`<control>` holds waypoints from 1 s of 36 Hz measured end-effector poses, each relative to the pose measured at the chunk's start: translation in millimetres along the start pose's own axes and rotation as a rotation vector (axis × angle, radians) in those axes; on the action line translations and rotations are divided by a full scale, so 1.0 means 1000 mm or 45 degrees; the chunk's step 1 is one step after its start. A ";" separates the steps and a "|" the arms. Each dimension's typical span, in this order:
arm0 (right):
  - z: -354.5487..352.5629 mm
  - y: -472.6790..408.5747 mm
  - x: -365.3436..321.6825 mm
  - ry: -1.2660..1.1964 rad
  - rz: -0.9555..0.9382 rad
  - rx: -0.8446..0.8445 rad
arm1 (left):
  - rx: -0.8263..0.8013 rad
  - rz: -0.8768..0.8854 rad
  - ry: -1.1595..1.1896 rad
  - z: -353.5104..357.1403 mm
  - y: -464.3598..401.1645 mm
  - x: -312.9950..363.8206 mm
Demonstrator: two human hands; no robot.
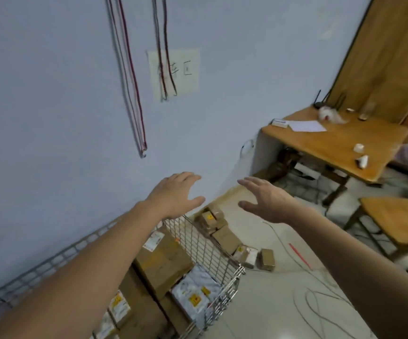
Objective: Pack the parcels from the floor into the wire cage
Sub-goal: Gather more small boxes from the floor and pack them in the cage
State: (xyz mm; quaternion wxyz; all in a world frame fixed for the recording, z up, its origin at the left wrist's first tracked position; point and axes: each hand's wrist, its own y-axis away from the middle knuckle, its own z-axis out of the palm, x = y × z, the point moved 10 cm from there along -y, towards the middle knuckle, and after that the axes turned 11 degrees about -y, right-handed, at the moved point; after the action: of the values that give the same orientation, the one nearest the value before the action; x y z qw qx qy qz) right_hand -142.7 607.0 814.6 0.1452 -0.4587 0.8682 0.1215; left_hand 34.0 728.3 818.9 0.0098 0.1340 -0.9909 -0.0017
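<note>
The wire cage (205,243) stands against the wall at the lower middle. It holds several parcels: a large brown box (163,263), a white bag with a yellow label (193,289) and smaller labelled boxes. A pile of brown parcels (218,227) lies on the floor just beyond the cage, with a small brown box (266,259) beside it. My left hand (176,194) is raised above the cage's far corner, fingers apart, holding nothing. My right hand (265,198) hovers over the floor pile, also empty with fingers spread.
A wooden table (332,143) with papers and small items stands at the right, a wooden stool (398,218) in front of it. Cables (320,297) snake over the tiled floor. Cords (134,94) hang down the blue wall by a socket plate (173,72).
</note>
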 end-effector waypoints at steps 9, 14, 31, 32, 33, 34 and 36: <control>-0.045 0.071 0.124 -0.009 0.143 0.035 | -0.049 0.208 0.017 0.009 -0.070 0.166; -0.054 0.074 0.178 -0.040 0.217 0.036 | -0.051 0.258 0.016 0.015 -0.115 0.205; -0.085 0.000 0.360 -0.108 0.394 0.014 | -0.138 0.350 -0.058 0.068 -0.309 0.253; -0.086 -0.008 0.369 -0.113 0.386 0.003 | -0.145 0.343 -0.063 0.071 -0.319 0.253; -0.087 -0.015 0.377 -0.118 0.378 -0.016 | -0.154 0.334 -0.069 0.073 -0.328 0.253; -0.087 -0.023 0.386 -0.123 0.369 -0.033 | -0.163 0.322 -0.076 0.076 -0.338 0.253; -0.091 -0.042 0.405 -0.123 0.338 -0.052 | -0.176 0.290 -0.079 0.081 -0.359 0.252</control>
State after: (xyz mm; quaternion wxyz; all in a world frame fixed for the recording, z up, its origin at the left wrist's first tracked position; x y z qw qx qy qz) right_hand -338.5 244.1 748.5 0.1601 -0.3365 0.9105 0.1790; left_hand -115.6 315.0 740.2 -0.0113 0.0197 -0.9971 -0.0732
